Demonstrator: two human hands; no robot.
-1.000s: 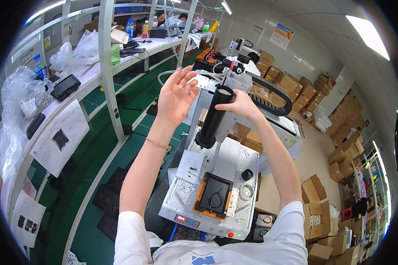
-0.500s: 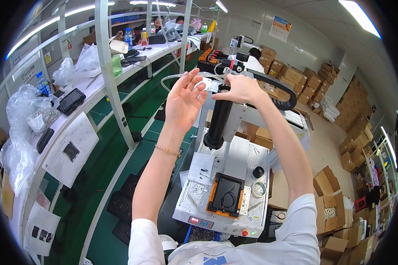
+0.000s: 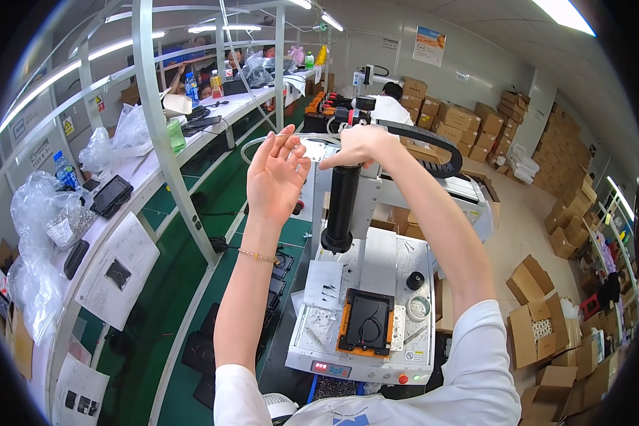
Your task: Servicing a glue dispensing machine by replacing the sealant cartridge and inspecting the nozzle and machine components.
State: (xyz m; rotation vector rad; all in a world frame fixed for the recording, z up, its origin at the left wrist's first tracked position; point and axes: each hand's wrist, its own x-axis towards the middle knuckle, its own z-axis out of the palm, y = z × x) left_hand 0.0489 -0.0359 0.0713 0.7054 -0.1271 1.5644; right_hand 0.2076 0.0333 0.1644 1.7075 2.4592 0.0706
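Note:
My right hand point(image 3: 366, 145) is closed over the upper end of an upright black cylinder point(image 3: 341, 206) on the machine's head, hiding its top. My left hand point(image 3: 277, 181) is raised just to the left, palm up with fingers loosely apart, holding nothing. Below, on the white bench machine point(image 3: 305, 341), an orange fixture point(image 3: 345, 331) carries a black rectangular housing point(image 3: 380, 307) with a thin black cable point(image 3: 366, 330) coiled inside. A pale pad point(image 3: 319, 275) with small dark pieces lies left of it. To the right are a black round cap point(image 3: 414, 281) and a clear tape roll point(image 3: 419, 308).
A long white workbench point(image 3: 138, 181) with plastic bags and bottles runs along the left, behind a metal post point(image 3: 153, 99). Behind the machine arches a black cable chain point(image 3: 444, 160). Open cartons point(image 3: 529, 284) stand right; a co-worker point(image 3: 390, 106) is farther back.
My right hand has tilted down farther over the cylinder's top, its thumb now lower. My left hand stays open and raised. The view has shifted slightly.

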